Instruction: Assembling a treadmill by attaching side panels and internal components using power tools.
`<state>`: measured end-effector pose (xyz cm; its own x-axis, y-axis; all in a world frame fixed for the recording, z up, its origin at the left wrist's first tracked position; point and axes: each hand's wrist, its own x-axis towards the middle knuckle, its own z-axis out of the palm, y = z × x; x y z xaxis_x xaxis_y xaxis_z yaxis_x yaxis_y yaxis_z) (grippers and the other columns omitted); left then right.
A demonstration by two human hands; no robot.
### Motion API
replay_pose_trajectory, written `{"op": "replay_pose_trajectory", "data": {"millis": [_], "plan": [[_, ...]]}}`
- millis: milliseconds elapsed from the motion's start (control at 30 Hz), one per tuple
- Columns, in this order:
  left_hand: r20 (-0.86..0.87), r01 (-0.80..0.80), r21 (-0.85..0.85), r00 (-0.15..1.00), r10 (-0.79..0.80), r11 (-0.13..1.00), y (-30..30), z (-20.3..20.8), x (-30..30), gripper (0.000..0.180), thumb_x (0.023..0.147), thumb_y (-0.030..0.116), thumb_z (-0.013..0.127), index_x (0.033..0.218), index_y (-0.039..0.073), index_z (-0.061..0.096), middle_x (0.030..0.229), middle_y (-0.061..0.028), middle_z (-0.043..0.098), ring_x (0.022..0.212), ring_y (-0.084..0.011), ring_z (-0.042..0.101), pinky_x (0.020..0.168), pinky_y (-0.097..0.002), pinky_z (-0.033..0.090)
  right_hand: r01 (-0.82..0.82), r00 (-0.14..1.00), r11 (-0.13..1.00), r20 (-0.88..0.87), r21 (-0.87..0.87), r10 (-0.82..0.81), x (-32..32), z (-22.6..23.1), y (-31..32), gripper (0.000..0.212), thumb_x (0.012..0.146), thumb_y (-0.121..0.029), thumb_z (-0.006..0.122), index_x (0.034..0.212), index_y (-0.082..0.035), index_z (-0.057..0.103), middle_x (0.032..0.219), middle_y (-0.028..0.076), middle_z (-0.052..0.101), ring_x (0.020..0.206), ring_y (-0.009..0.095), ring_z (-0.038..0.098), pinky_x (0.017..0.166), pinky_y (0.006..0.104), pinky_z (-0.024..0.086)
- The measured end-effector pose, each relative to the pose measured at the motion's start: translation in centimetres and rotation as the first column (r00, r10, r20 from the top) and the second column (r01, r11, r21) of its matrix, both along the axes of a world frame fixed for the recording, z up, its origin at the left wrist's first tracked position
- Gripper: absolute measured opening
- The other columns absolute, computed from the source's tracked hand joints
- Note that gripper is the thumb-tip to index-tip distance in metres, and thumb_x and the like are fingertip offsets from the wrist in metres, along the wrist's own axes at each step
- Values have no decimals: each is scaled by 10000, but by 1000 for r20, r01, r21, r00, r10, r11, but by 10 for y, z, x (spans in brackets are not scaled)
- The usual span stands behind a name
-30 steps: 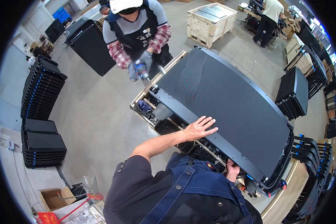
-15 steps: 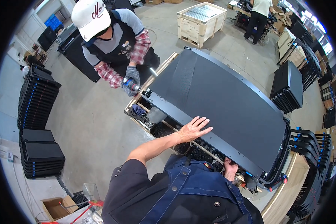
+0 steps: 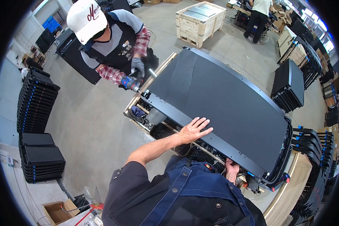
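Panel (image 3: pixel 229 101) | left hand (image 3: pixel 194 132) spread atop; right hand (image 3: pixel 231 168) underneath, grip unclear | drill (image 3: pixel 130 84) reached corner (image 3: pixel 145 94)

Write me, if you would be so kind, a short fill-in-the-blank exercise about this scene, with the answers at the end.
The bare hand spread on top of the black panel is the ____ one.
The co-worker holding the power drill wears a cap coloured ____.
The pale crate beyond the black panel is made of ____.

Missing words: left; white; wood.
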<state>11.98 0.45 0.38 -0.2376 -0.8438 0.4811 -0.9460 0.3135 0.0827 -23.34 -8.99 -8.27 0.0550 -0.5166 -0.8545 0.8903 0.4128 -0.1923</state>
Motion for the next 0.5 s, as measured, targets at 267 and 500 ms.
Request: {"op": "replay_pose_trajectory", "data": {"millis": [267, 500], "plan": [[-8, 22, 23, 1000, -21, 1000, -1, 0, -3, 619, 843, 147, 634, 1450, 199, 519, 1459, -195, 507, 1334, -363, 514, 1110, -526, 423, -109, 959, 977, 239, -184, 152, -43, -51, -2, 262, 999, -244, 526, 1132, -88, 689, 1101, 66, 740, 987, 237, 712, 771, 349, 594], [-8, 19, 31, 1000, -19, 999, 4, -1, 1, 649, 835, 118, 642, 1464, 195, 505, 1461, -197, 504, 1343, -370, 504, 1110, -529, 422, -10, 997, 1000, 70, -29, 12, -15, -30, -2, 260, 983, -246, 518, 1102, -92, 689, 1035, 71, 730, 847, 216, 680, 670, 309, 527]]}}
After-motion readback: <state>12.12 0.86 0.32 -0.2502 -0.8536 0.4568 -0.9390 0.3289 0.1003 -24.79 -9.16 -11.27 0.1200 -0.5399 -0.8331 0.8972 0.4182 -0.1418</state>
